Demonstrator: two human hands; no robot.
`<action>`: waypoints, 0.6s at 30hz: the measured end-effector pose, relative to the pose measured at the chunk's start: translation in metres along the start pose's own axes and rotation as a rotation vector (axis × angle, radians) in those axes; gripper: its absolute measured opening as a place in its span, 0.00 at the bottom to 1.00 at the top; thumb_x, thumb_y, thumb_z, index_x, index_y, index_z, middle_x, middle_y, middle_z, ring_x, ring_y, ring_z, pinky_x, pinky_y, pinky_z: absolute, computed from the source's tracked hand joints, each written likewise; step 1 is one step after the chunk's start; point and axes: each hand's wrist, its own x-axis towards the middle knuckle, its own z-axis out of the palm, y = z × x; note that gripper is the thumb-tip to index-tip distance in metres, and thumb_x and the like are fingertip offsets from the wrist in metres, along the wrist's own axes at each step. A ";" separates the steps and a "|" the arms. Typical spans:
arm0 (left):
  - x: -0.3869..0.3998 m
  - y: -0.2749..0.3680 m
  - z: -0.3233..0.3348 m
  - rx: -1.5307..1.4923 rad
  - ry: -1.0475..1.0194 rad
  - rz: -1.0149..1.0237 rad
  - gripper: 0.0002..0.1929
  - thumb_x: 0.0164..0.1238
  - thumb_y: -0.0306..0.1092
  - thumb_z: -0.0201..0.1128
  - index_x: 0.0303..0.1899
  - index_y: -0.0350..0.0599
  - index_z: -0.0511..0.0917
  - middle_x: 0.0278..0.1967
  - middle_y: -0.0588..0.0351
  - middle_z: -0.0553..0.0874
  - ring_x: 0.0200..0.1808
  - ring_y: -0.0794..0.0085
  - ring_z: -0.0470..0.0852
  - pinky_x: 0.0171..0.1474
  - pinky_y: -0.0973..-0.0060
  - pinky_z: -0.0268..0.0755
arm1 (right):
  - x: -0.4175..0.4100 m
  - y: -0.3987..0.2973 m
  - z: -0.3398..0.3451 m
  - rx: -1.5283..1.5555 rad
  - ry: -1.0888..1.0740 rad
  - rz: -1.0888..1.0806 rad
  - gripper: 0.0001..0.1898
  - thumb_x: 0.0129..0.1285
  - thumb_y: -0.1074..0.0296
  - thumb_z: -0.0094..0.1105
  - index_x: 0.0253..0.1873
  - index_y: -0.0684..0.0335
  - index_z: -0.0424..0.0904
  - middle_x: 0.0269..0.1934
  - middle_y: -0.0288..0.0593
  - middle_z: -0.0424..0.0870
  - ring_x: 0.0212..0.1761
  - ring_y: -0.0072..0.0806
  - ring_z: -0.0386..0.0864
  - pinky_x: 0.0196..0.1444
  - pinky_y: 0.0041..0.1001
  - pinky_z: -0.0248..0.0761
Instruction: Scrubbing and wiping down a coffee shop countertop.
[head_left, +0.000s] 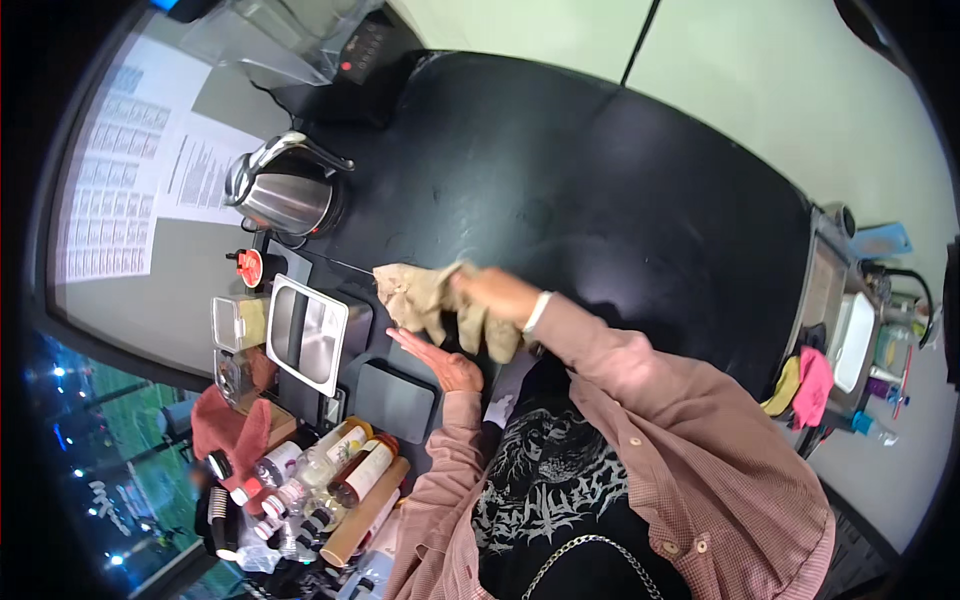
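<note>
My right hand (499, 295) grips a crumpled beige cloth (409, 289) above the black countertop (517, 165). The cloth's folds hang down near the counter's front edge, and the hand is slightly blurred. My left hand (448, 365) is held flat with its fingers straight, just below the cloth's left end. Nothing is in it; whether its fingertips touch the cloth I cannot tell. Beside the left hand lies a flat, dark, square device (396, 400), perhaps a scale. Left of that stands a stainless-steel knock box (330, 337) with a dark bar across it.
A steel electric kettle (289, 195) stands at the back left, below a blender (367, 52). Several bottles (364, 471) crowd the lower left near a red cloth (225, 424). Clear lidded containers (238, 322) flank the knock box. Far right, pink and yellow cloths (812, 386) hang beside a white tray (853, 343).
</note>
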 end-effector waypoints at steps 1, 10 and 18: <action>-0.001 0.000 -0.002 0.012 0.003 0.027 0.60 0.69 0.83 0.22 0.82 0.32 0.33 0.83 0.29 0.34 0.85 0.40 0.33 0.83 0.46 0.28 | -0.008 -0.012 -0.031 0.313 0.047 -0.044 0.24 0.81 0.47 0.51 0.51 0.66 0.86 0.39 0.45 0.90 0.45 0.35 0.85 0.51 0.33 0.77; 0.004 0.009 -0.008 0.022 -0.066 -0.020 0.56 0.73 0.80 0.26 0.81 0.30 0.43 0.82 0.27 0.40 0.84 0.35 0.41 0.82 0.42 0.34 | -0.065 -0.060 -0.128 -1.161 0.851 -0.061 0.46 0.70 0.30 0.55 0.85 0.46 0.51 0.85 0.62 0.45 0.85 0.69 0.41 0.78 0.70 0.40; 0.004 0.007 -0.006 0.116 -0.134 -0.061 0.56 0.75 0.78 0.27 0.81 0.27 0.42 0.81 0.23 0.39 0.84 0.31 0.39 0.82 0.39 0.32 | 0.124 -0.036 -0.058 -1.370 0.788 -0.284 0.32 0.77 0.42 0.46 0.81 0.45 0.63 0.83 0.61 0.53 0.84 0.66 0.46 0.81 0.65 0.34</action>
